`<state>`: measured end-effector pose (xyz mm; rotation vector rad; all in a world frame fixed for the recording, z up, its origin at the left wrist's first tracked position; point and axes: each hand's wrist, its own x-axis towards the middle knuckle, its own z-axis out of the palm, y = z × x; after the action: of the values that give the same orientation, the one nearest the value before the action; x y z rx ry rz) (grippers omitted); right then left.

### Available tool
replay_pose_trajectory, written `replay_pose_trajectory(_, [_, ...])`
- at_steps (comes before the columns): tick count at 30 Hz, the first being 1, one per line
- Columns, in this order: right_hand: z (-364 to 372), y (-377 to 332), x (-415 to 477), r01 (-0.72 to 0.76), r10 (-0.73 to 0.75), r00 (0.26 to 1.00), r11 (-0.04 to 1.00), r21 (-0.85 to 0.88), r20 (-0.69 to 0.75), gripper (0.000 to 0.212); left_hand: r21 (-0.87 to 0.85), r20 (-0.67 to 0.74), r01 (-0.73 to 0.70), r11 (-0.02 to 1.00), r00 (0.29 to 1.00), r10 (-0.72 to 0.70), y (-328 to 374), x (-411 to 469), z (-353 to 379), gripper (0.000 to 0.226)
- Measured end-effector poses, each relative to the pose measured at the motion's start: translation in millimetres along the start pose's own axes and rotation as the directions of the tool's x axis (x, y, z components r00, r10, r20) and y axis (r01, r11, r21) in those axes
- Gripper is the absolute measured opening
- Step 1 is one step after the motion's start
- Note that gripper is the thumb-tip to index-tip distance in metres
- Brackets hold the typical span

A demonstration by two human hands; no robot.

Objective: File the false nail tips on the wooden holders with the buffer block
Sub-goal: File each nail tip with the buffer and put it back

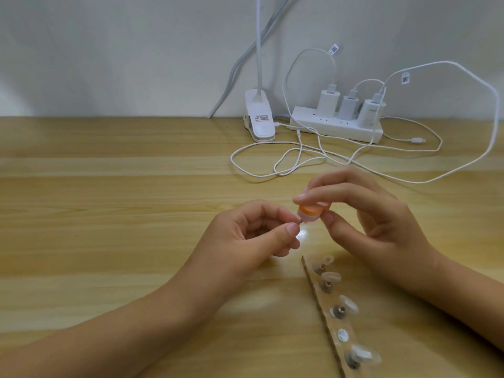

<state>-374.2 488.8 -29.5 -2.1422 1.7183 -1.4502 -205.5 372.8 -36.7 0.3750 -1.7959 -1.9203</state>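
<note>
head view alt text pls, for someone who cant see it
Two bare hands work over a wooden desk: the left hand pinches a small holder against an orange and white buffer block gripped by the right hand. Nearer the camera, a cardboard strip carries more holders with clear nail tips.

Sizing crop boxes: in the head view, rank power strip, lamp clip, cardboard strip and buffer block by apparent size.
1. power strip and cardboard strip, similar; the latter is nearer, so unranked.
2. lamp clip
3. buffer block
</note>
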Motion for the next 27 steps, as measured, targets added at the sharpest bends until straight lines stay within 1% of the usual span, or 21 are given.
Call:
replay_pose_trajectory(2, [-0.5,-0.3,-0.4,-0.033,0.033,0.999,0.999,0.008,-0.005,0.029,0.015,0.003,-0.003,1.0,1.0,0.003,0.2,-0.8,0.7,0.006])
replay_pose_trajectory(5, [1.0,-3.1,-0.3,-0.019,0.018,1.0,0.999,0.032,0.023,0.024,0.06,0.022,-0.017,0.998,1.0,0.016,-0.6,-1.0,1.3,0.005])
replay_pose_trajectory(8, [1.4,-4.2,0.1,-0.09,0.09,0.996,0.992,0.094,-0.003,0.025,0.075,0.011,-0.015,0.997,1.0,0.014,-2.9,-1.0,0.9,0.007])
replay_pose_trajectory(12, [2.2,-6.0,0.5,-0.078,0.076,0.997,0.992,0.096,0.023,0.023,0.097,0.038,-0.022,0.995,0.999,0.019,-2.8,-1.2,0.8,0.008])
replay_pose_trajectory(14, [1.4,-6.2,0.6,-0.103,0.102,0.995,0.988,0.117,0.017,0.024,0.075,0.035,-0.016,0.997,0.999,0.013,-3.2,-1.7,0.4,0.012])
replay_pose_trajectory(17, [1.9,-6.8,1.8,-0.081,0.077,0.996,0.989,0.123,0.038,0.022,0.068,0.036,-0.014,0.998,0.999,0.011,-2.9,-1.2,0.4,0.018])
replay_pose_trajectory(21, [0.9,-5.2,1.7,-0.12,0.118,0.993,0.983,0.138,0.02,0.026,0.04,0.019,-0.007,0.999,1.0,0.006,-2.5,-1.4,0.5,0.012])
replay_pose_trajectory(23, [0.9,-5.6,1.6,-0.104,0.101,0.994,0.986,0.132,0.031,0.024,0.054,0.03,-0.022,0.998,0.999,0.021,-1.4,-1.6,1.4,0.013])
replay_pose_trajectory(25, [0.9,-5.2,1.0,-0.126,0.124,0.992,0.983,0.135,0.022,0.028,0.039,0.015,-0.021,0.999,1.0,0.02,-2.1,-1.1,1.5,0.013])
replay_pose_trajectory(27, [1.5,-6.9,0.7,-0.128,0.128,0.992,0.98,0.149,0.012,0.025,0.025,0.002,-0.018,1.0,1.0,0.018,-2.2,-0.3,1.6,0.013])
